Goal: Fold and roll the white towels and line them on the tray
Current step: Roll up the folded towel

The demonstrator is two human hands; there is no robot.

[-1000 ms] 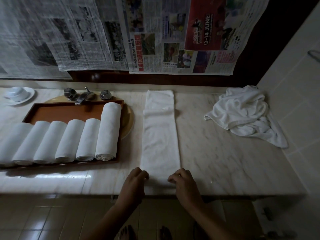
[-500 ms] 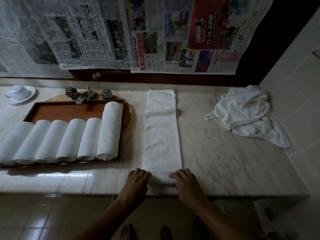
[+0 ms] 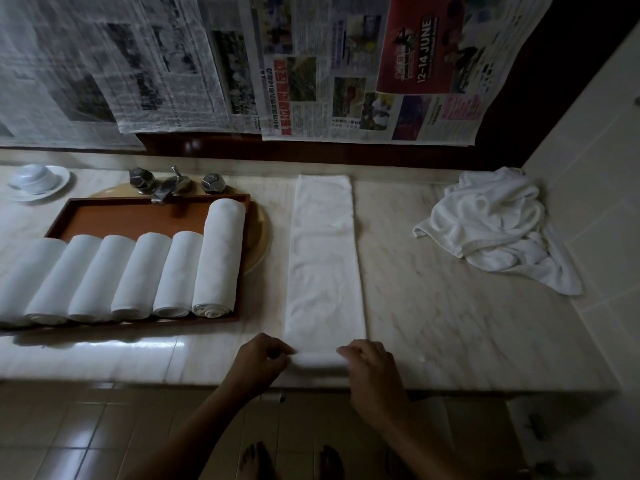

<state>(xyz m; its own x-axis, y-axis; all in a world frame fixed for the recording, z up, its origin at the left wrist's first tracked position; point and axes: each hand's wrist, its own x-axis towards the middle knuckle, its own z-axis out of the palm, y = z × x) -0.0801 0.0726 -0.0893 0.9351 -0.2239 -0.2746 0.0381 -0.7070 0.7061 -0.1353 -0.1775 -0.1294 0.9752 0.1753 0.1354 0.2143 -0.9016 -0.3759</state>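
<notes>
A white towel [image 3: 325, 258], folded into a long narrow strip, lies on the marble counter and runs from the back wall to the front edge. Its near end is turned into a small roll [image 3: 317, 359]. My left hand [image 3: 259, 358] grips the roll's left end and my right hand [image 3: 370, 367] grips its right end. To the left, a brown tray [image 3: 138, 216] holds several rolled white towels [image 3: 218, 258] lined side by side.
A heap of loose white towels [image 3: 491, 226] lies at the back right by the tiled wall. A faucet with two knobs [image 3: 173, 185] stands behind the tray, a white cup on a saucer [image 3: 36, 180] at far left. Newspaper sheets hang above.
The near end of the strip, flat a second ago, is now curled into a small roll. Both hands have shifted slightly forward and their fingers have closed over it.
</notes>
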